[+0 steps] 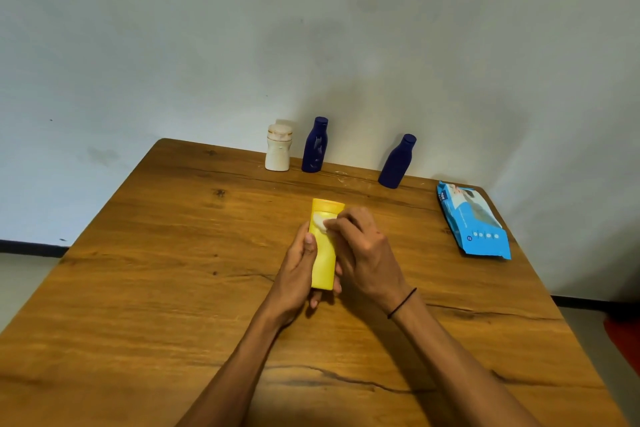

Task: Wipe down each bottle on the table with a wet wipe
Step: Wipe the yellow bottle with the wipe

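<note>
The yellow bottle (323, 253) is held near the middle of the tabletop (138, 288), the left hand (298, 274) wrapped round its lower body while the right hand (360, 246) pinches a wet wipe (320, 220) against its upper part. So wiping looks under way on this one. Along the far edge stand a white bottle (278, 149) and two blue bottles (314, 146) (397, 163), seemingly still waiting; the wipe pack (472, 218) lies by the right edge.

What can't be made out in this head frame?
- Yellow plastic bottle: lower end and sides, covered by the left hand and right hand.
- White wet wipe: mostly under the right fingers.
- Blue wipes pack: print too small to read.
- Two dark blue bottles and the white bottle: labels not readable.
</note>
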